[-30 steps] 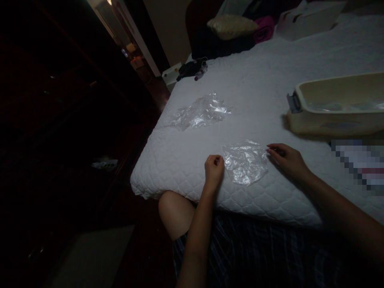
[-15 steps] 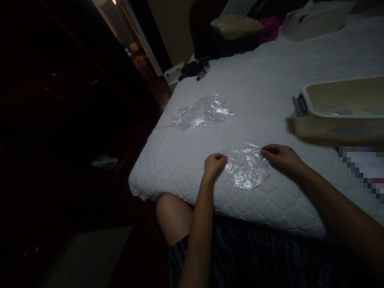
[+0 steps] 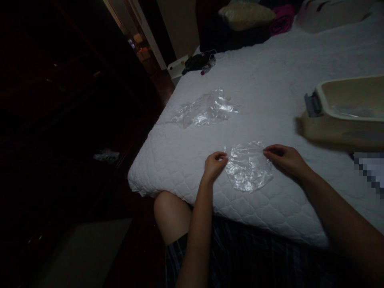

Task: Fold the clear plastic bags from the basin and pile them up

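Gently, my left hand (image 3: 214, 165) and right hand (image 3: 287, 161) each pinch a side of the thin, clear, crinkly plastic (image 3: 248, 172) on the white quilted bed (image 3: 180, 168). I think soft, even pulls would help stop rips.

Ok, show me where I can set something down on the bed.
Bare bed lies between the far plastic and the tub, and at the near-left corner, beside the left hand. Crowded: the near plastic, with that hand and the right hand at its edges; the far side, with a pale cushion, pink cloth and white box.
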Available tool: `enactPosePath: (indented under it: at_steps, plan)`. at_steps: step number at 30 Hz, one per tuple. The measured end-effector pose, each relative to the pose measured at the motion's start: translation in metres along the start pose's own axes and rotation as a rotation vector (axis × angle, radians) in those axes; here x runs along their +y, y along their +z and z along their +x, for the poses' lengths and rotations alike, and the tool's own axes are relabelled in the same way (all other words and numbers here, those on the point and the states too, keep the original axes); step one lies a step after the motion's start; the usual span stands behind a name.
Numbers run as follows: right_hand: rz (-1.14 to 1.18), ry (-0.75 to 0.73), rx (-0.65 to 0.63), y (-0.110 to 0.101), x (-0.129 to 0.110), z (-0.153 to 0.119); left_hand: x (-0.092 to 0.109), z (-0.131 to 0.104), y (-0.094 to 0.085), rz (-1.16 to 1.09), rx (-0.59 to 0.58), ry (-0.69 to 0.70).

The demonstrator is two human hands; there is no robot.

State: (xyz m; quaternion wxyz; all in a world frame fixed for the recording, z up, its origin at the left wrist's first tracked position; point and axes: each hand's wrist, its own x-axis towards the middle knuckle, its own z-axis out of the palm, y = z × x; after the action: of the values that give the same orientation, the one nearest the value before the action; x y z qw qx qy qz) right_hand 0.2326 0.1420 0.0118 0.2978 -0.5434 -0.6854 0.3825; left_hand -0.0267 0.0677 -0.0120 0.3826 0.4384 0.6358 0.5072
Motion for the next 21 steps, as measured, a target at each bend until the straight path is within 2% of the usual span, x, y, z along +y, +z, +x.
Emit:
enactPosePath:
  at_steps: [5,15,21]
  plan:
    - [0.061,-0.039,0.013,0.0,0.005,-0.001,-0.001,-0.003,-0.001,-0.01,-0.027,0.071]
    - [0.15,-0.031,0.049,-0.002,0.008,-0.006,0.006,-0.01,-0.004,-0.096,-0.076,0.07]
    - [0.177,-0.037,0.057,-0.002,0.008,-0.008,0.008,-0.012,-0.007,-0.032,-0.1,0.154]
